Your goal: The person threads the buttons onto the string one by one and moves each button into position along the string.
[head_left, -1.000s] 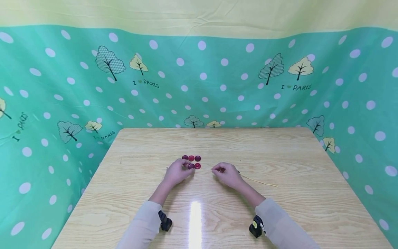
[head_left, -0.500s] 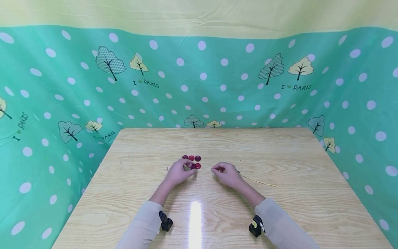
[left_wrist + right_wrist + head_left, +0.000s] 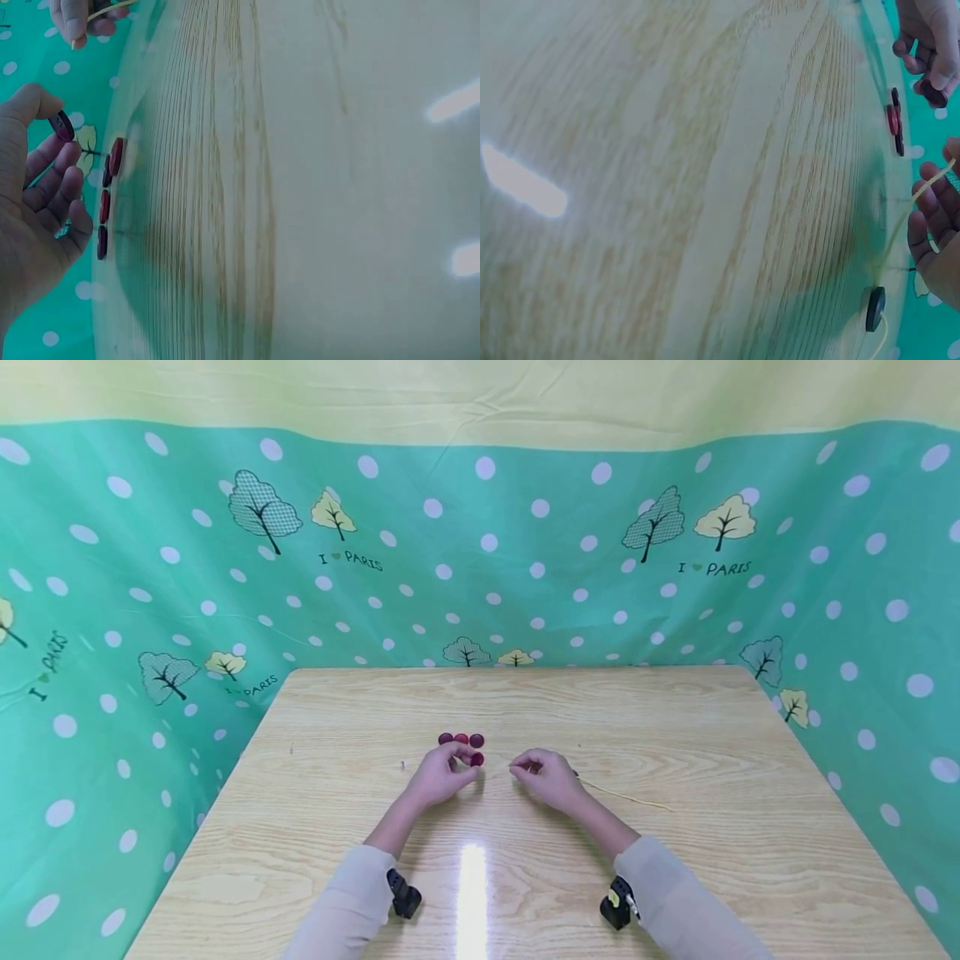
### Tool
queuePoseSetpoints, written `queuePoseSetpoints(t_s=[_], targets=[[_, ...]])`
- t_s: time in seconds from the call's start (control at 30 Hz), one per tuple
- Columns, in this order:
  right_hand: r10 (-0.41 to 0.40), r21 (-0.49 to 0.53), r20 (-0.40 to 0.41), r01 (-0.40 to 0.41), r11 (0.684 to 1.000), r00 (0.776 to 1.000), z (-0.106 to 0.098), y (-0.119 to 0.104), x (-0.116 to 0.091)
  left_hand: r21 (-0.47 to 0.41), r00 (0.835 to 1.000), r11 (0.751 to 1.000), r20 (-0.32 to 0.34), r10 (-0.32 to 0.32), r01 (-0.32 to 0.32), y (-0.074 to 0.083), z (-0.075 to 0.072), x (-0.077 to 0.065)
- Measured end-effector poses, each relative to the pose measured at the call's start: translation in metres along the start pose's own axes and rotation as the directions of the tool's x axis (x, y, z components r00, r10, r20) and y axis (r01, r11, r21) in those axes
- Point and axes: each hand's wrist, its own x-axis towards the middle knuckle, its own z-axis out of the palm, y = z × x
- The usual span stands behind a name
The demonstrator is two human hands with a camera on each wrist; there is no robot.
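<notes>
In the head view my left hand (image 3: pixel 441 775) is just left of my right hand (image 3: pixel 549 779). My left thumb and fingers pinch a dark maroon button (image 3: pixel 61 126), raised off the table and tilted on edge. Several others remain on the tabletop: a red button (image 3: pixel 116 157) nearest the held one, then a dark button (image 3: pixel 102 243) at the far end of the line in the left wrist view. My right fingertips pinch a thin yellow cord (image 3: pixel 898 227). The cord runs down through a dark button (image 3: pixel 875 309) standing near the table surface, and its tail trails off to the right.
The wooden table (image 3: pixel 360 710) carries a bright strip of reflected light in front. A tiny dark-and-pale speck (image 3: pixel 402 765) lies left of my left hand. A green dotted curtain (image 3: pixel 480 543) surrounds the back and sides. Black wrist cameras (image 3: pixel 405 897) are strapped on both forearms.
My left hand has lifted a dark button from the front row and moved it slightly right, in front of the red one. The right hand has stayed nearly still with the cord.
</notes>
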Motion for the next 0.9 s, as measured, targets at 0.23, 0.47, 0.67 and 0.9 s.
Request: queuePoseSetpoints(t_s=[0.23, 0.47, 0.67, 0.9], targets=[[-0.011, -0.008, 0.002, 0.011, 1.0, 1.0, 0.0, -0.002, 0.0, -0.041, 0.999, 0.998, 0.015, 0.042, -0.041, 0.006, 0.004, -0.001], [-0.023, 0.002, 0.005, 0.023, 1.0, 1.0, -0.001, -0.001, 0.001, -0.074, 0.997, 0.996, 0.044, 0.059, -0.055, 0.008, 0.011, 0.002], [-0.022, 0.02, 0.011, 0.021, 1.0, 1.0, -0.001, -0.002, 0.0, -0.1, 0.995, 0.993, 0.065, 0.072, -0.066, 0.01, 0.016, 0.002], [-0.042, 0.003, 0.008, 0.042, 0.999, 0.999, -0.001, -0.001, 0.0, -0.117, 0.993, 0.987, 0.044, 0.113, -0.108, 0.01, 0.023, 0.003]])
